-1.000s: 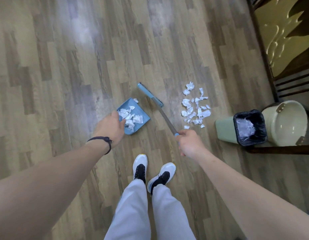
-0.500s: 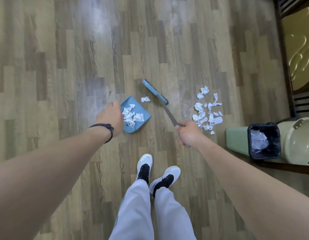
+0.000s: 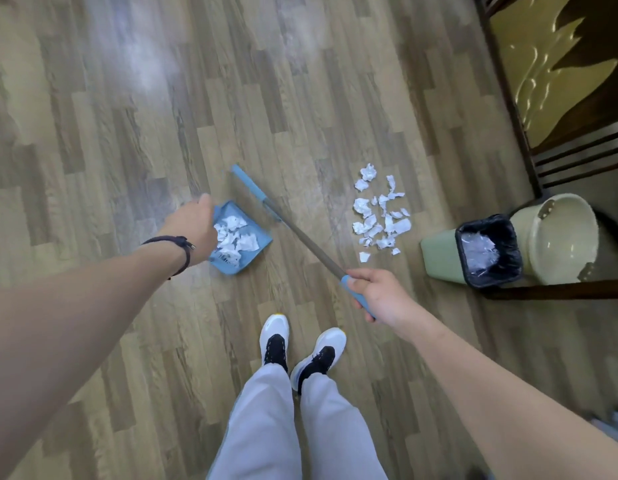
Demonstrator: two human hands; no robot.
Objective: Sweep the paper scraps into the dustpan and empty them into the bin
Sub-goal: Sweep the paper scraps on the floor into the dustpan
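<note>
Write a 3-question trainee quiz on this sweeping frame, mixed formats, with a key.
1. True or false: the dustpan is empty.
2. Multiple choice: where is the loose pile of paper scraps on the floor?
A. between the broom and the bin
B. left of the dustpan
C. beside the shoes
3. Fill in: the right hand grips the broom at its ____ end, and the left hand is on the ____.

Key
1. False: white scraps lie in it.
2. A
3. handle; dustpan
</note>
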